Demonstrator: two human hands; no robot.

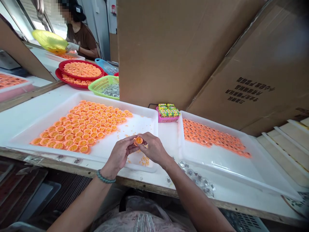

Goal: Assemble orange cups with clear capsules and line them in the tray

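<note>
Holding one small round orange cup (138,140), left hand (118,152) and right hand (154,149) both clamped on it, mid-frame. Dark-centred orange discs (205,134) part-fill the rectangular white tray (217,166), frame right, seemingly done; yellow-filled orange cups (73,147), frame left, seemingly pending.

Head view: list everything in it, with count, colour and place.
Table: one, white, across the view
Large trays: two, white, left and right
Loose cups: many, orange, in both trays
Held cup: one, orange, centre
Small basket: one, pink, between large trays
Packets: several, yellow-green, in small basket
Clear pieces: many, silvery, table's front edge
Round trays: two, red, stacked, back left
Mesh basket: one, green, beside them
Container: one, blue, behind mesh basket
Co-worker: one, brown shirt, back left
Bowl: one, yellow, in co-worker's grip
Cardboard: large panels, brown, behind table
Edge tray: one, pink, far left
Bracelet: one, green, left wrist
Left hand, right hand: one each, bare, centre
</note>
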